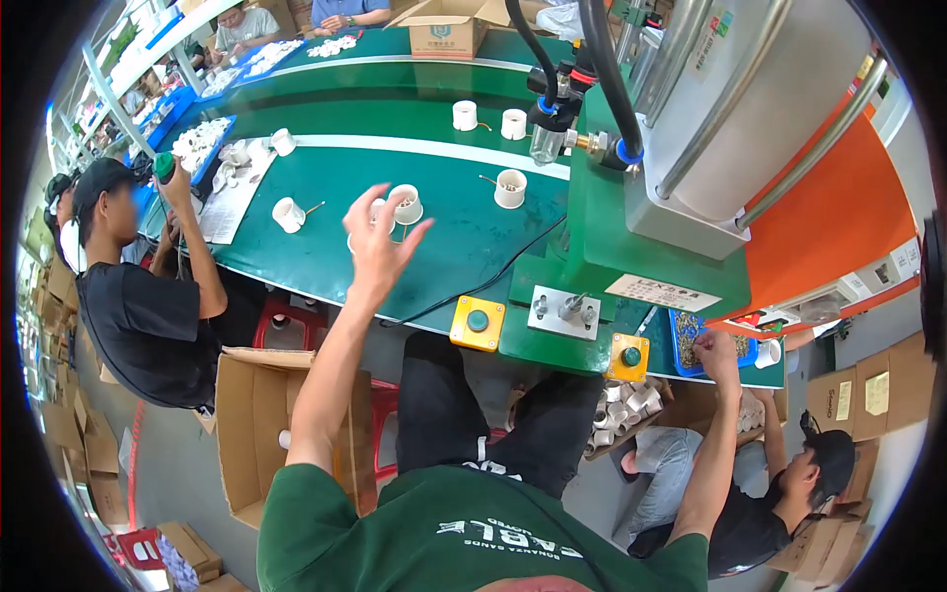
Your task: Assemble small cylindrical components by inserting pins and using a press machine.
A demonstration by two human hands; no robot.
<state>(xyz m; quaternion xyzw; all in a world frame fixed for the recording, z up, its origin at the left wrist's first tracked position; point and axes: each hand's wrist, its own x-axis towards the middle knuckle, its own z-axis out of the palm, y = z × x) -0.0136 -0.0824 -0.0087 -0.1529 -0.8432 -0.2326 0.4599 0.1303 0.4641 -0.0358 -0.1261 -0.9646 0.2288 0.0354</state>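
My left hand (378, 252) hovers over the green conveyor table with its fingers spread. Partly behind those fingers is a white cup-shaped piece, and another white cup-shaped piece (405, 207) stands just beside it. At the right, my right hand (719, 358) is over a blue tray (678, 335) of small metal parts, fingertips pinched together; whatever is between them is too small to make out. Between my hands stands a green press (612, 227), with a metal fixture (564, 312) on its base.
Yellow button boxes (477, 324) flank the fixture. More white pieces (509, 188) are spread along the belt, some with a thin strip sticking out. A black cable (473, 288) crosses the table. Co-workers sit at left and right. An open carton (258, 419) stands by my left arm.
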